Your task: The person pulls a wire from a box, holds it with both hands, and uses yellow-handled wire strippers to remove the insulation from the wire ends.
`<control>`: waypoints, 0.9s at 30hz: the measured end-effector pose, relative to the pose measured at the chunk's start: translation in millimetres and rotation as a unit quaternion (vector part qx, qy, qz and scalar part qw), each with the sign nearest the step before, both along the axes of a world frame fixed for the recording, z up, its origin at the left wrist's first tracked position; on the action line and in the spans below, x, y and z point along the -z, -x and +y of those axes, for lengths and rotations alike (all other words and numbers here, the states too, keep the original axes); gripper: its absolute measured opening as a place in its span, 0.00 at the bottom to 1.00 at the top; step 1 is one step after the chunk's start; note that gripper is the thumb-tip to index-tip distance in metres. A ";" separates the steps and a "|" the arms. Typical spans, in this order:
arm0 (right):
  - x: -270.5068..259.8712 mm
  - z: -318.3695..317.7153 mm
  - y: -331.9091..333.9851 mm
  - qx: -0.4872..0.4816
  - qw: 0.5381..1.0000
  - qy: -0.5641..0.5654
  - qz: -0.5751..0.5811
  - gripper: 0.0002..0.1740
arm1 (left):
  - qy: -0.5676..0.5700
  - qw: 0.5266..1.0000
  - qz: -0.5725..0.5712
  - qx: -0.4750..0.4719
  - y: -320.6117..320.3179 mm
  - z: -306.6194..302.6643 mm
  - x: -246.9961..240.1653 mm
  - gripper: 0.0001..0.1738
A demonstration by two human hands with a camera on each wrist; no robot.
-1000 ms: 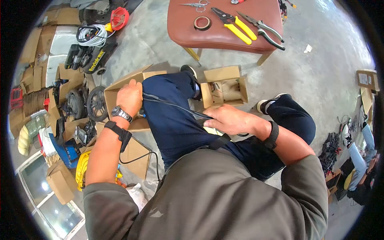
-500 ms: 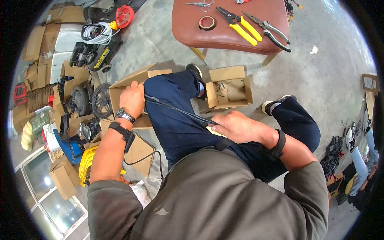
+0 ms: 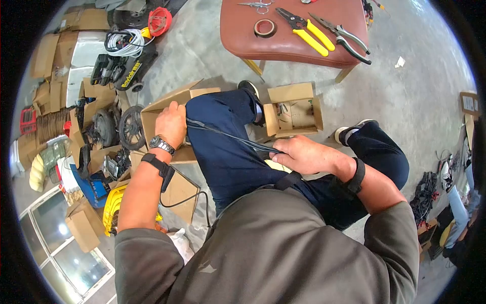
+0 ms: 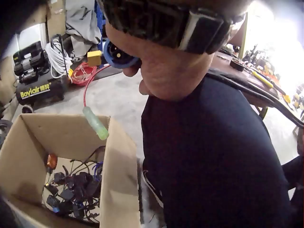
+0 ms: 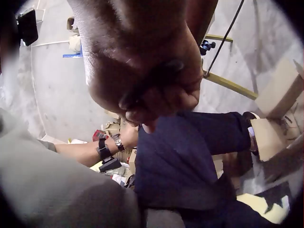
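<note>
The open cardboard box (image 3: 152,121) sits just beside my left knee, holding a tangle of loose black connectors. My thigh (image 3: 223,157) lies between my two hands. My left hand (image 3: 171,124) is over the box's rim, fingers curled round a blue plug (image 4: 116,52). My right hand (image 3: 304,154) rests on the thigh, thumb and fingers pinching the black cable (image 3: 228,137), which is drawn taut across the leg from one hand to the other. Where the cable meets the plug is hidden, so I cannot tell how sound that join is. With the line this tight, I think a harder pull could tear it at the plug or drag it through my right pinch. If my left grip slackens, the plug could drop into the tangle in the box.
</note>
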State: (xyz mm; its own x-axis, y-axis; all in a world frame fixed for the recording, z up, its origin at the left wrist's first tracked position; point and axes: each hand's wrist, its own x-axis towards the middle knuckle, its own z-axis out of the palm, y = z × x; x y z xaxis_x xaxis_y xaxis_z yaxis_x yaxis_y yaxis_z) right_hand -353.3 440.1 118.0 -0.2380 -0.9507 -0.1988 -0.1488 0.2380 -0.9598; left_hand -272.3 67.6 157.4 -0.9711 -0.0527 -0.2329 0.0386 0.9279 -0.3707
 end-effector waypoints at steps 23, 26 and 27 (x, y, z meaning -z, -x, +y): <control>34.2 -0.7 1.6 -0.027 0.999 0.023 -0.036 0.22 | 0.000 1.000 -0.009 0.006 -4.6 -2.0 1.7 0.04; 24.4 -2.0 7.9 -0.061 0.990 -0.042 -0.116 0.20 | 0.008 1.000 -0.011 0.008 -4.9 -2.7 3.2 0.06; 25.5 -1.4 8.0 -0.061 0.992 -0.033 -0.109 0.20 | 0.015 1.000 -0.010 0.010 -6.3 -4.5 5.3 0.06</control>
